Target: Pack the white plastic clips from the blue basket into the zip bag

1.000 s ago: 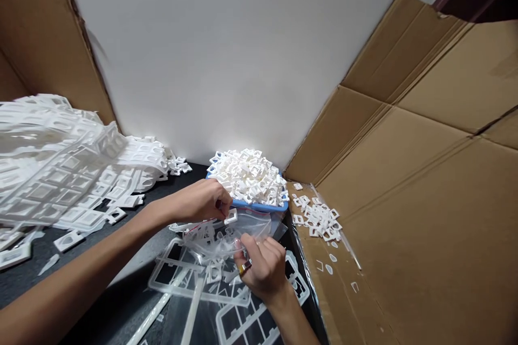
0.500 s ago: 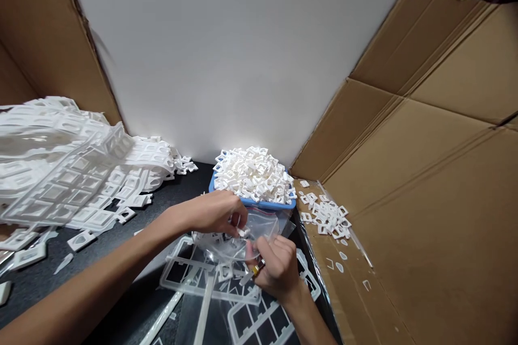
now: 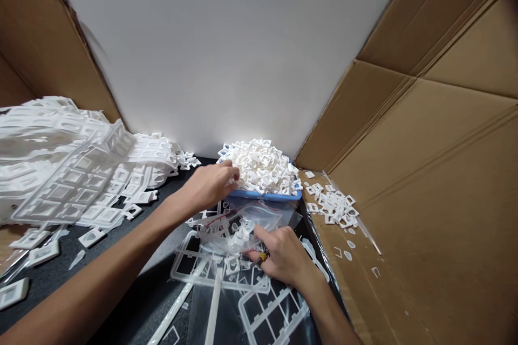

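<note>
Nearest the camera I note clear plastic moulding frames (image 3: 226, 275), flat grids with empty square cells, lying on the black table top (image 3: 121, 237). The right hand (image 3: 285, 259) rests on them, palm down, with a yellow-and-dark ring on one finger; its fingertips press the near edge of a small clear plastic zip bag (image 3: 246, 221) with a red seal line. I log this hand as pinching the bag, though the finger ends are partly hidden by the film, so the hold is not fully clear. The bag lies flat just in front of the blue tray and has a few small white pieces inside.

Further out, the left hand (image 3: 210, 186) reaches across the bag to the heap of small white square plastic clips (image 3: 261, 167) piled in a shallow blue plastic tray (image 3: 267, 195). Its fingers curl into the left edge of the heap; whether a clip is between them I cannot tell.

To the right of the tray, a smaller scatter of the same white clips (image 3: 332, 205) sits on the brown cardboard sheet (image 3: 404, 215). To the left, a large stack of white plastic frame sheets (image 3: 68, 172) slopes over the table. Behind it all stands a plain white wall (image 3: 226, 48).
</note>
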Tool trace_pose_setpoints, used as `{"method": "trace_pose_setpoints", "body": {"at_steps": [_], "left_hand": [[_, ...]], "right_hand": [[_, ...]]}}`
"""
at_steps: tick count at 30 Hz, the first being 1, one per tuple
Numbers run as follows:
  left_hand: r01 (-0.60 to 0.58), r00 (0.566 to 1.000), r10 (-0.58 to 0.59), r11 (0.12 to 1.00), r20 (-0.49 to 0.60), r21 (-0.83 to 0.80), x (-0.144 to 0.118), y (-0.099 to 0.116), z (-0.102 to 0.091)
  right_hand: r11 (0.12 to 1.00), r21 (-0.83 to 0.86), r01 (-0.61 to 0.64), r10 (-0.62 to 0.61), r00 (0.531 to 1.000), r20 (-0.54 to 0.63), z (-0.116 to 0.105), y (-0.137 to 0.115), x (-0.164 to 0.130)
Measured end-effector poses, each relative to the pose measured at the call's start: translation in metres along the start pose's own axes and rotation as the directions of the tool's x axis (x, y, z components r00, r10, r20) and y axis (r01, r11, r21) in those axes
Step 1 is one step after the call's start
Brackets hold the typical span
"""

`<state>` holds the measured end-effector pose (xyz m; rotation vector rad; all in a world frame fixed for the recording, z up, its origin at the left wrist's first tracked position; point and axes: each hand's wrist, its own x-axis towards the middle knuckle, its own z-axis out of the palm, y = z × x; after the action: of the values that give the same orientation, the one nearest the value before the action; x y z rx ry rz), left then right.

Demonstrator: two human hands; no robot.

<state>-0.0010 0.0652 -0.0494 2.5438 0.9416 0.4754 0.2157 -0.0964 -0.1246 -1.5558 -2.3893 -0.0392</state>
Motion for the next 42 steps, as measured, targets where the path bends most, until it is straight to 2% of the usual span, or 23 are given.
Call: {"method": "trace_pose_setpoints", "body": {"at_steps": [1,3,12,16,22,33,36,42], "left_hand": [[0.033,0.998,-0.031,0.999,-0.054,0.032,0.0,-0.003,0.001],[0.056,0.995,-0.05,0.996,-0.089,0.064,0.001,-0.008,0.004],[0.027,0.997,-0.016,0.99,-0.078,0.142,0.001,-0.01,0.012],[0.046,0.994,-0.032,0.99,-0.104,0.137,0.002,-0.012,0.017],[-0.003,0.996,0.013,0.992,-0.083,0.123,-0.001,-0.009,0.026],[0.092,0.992,-0.098,0.993,-0.074,-0.079,0.002,-0.017,0.008],[0.096,0.993,-0.101,0.993,-0.068,-0.074,0.001,-0.014,0.008],[0.122,0.984,-0.123,0.992,-0.127,-0.021,0.002,-0.012,0.009]], "right_hand": [[1.0,0.006,-0.002,0.002,1.0,0.005,0.0,0.0,0.0],[1.0,0.01,0.0,0.0,1.0,0.011,-0.001,-0.001,0.0],[1.0,0.001,-0.006,0.006,1.0,0.012,0.003,0.0,0.001],[0.998,0.036,-0.046,0.045,0.999,0.028,0.004,-0.003,0.002],[0.993,0.078,-0.086,0.083,0.995,0.047,0.006,-0.006,0.003],[0.995,0.07,-0.064,0.063,0.998,0.017,0.01,-0.004,0.002],[0.996,0.067,-0.065,0.065,0.998,0.006,0.009,-0.005,0.002],[0.989,0.126,-0.077,0.077,0.997,0.007,0.01,-0.002,0.003]]}}
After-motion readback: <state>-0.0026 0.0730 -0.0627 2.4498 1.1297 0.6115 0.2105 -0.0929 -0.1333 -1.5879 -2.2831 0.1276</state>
